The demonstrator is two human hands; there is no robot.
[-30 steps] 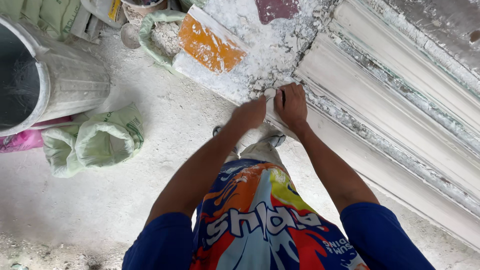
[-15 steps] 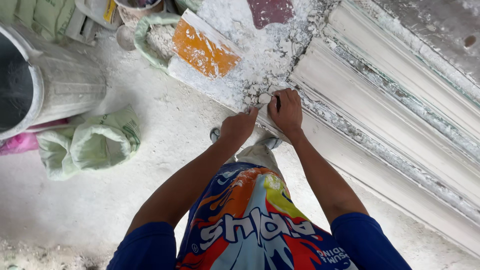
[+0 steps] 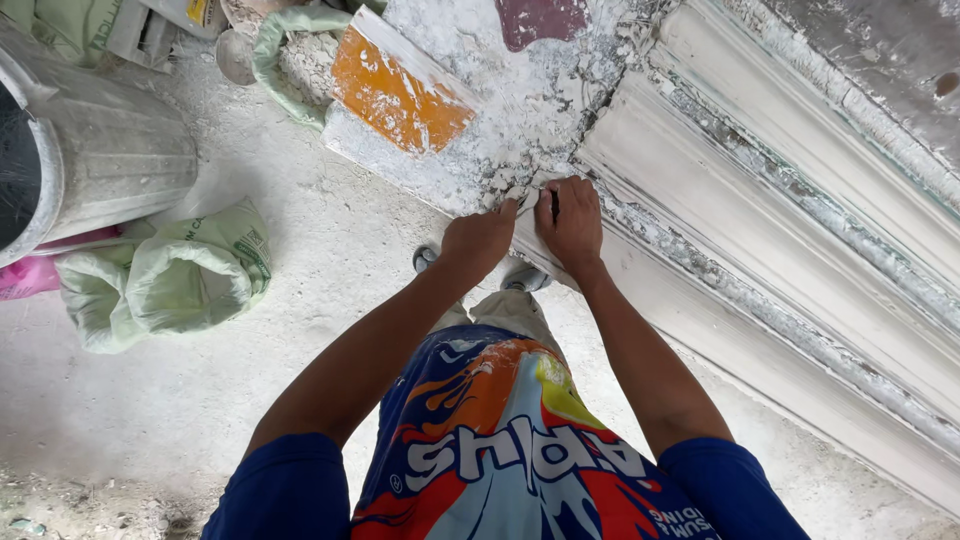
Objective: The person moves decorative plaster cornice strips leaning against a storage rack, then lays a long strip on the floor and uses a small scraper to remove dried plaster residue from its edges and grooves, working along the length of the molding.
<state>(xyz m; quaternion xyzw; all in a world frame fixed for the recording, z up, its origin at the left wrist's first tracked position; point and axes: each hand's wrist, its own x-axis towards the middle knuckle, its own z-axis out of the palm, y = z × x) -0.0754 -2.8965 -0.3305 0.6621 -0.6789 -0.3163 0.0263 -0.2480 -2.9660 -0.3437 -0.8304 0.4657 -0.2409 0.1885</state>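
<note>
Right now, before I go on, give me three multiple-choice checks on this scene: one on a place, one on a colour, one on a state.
1. Where are both hands?
A. At the end of the white moulding
B. Inside the grey bin
C. On the green sack

2. What colour is the patch on the board beyond the hands?
A. Blue
B. Orange
C. Black

3. How does the green sack lie?
A. Hung up
B. Slumped on the dusty floor beside the grey bin
C. Held in a hand

Answers: 1 A, the fingers meet there; 2 B, the patch is orange; 3 B, the sack sags on the floor.
</note>
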